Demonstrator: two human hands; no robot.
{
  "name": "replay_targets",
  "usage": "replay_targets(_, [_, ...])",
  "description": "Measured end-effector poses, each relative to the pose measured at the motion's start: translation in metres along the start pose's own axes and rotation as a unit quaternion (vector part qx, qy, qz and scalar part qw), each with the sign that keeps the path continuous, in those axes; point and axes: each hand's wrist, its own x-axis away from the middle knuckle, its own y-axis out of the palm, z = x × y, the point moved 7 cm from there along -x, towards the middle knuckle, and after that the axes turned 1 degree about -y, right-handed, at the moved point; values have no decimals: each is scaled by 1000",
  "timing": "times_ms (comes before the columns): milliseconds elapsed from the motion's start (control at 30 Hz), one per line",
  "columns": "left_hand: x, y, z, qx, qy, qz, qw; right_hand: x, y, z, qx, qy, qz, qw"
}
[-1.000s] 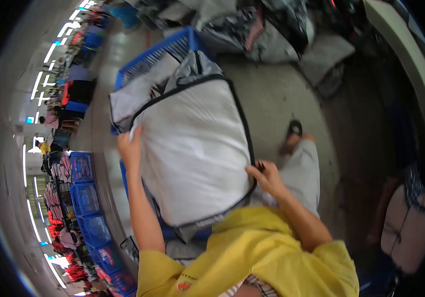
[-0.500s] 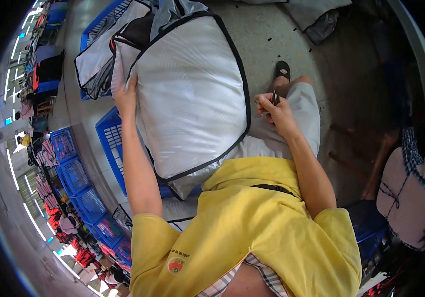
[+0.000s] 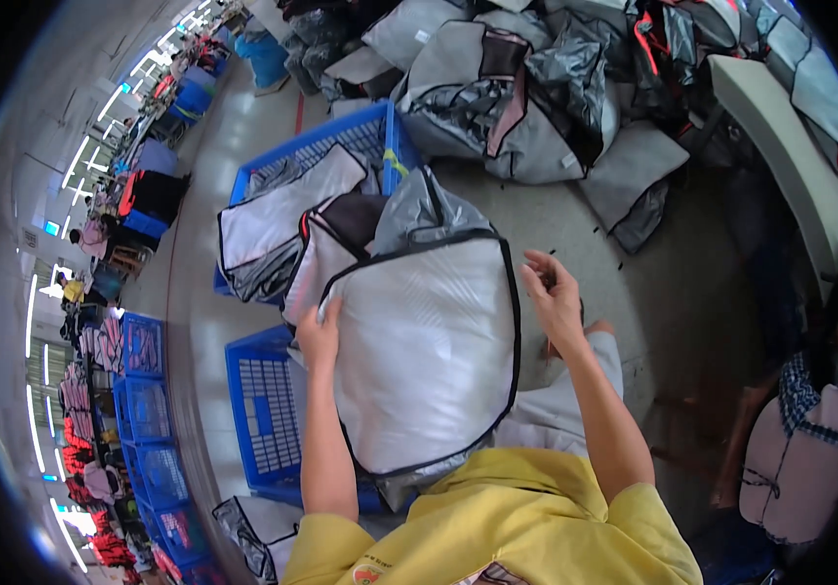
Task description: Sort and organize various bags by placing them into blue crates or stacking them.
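Note:
A flat white fabric panel with black piping lies over my lap and a blue crate. My left hand presses on the panel's left edge. Just off the panel's right edge, my right hand is lifted, with its fingers curled and pinched together; I cannot tell whether anything small is between them. My yellow shirt fills the bottom of the view.
A second blue crate ahead holds several more white and grey panels. A heap of grey and black fabric pieces covers the floor behind it. Blue crates line the left. A seated person is at the right.
My right hand has come off the panel's right edge and risen. The panel has shifted back over the near crate, and my head has tilted up.

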Motion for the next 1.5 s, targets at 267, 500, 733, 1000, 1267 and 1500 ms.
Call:
replay_targets(267, [4,-22,9,16,15,39,999,-45,41,-70,233,-246,-65,939])
replay_targets(500, [3,-25,15,39,16,34,999,-66,43,-32,45,43,-172,983])
replay_targets(733, [9,-32,20,54,0,36,998,-64,40,-23,28,157,-229,960])
replay_targets(1000, [16,-44,-12,23,-42,54,997,-68,51,-5,6,119,-236,964])
replay_targets(1267, [47,-31,10,536,-233,-148,798,-61,-24,51,-66,129,-25,989])
replay_targets(1500, [51,-55,52,529,-154,-156,820,-63,-32,76,-90,114,0,989])
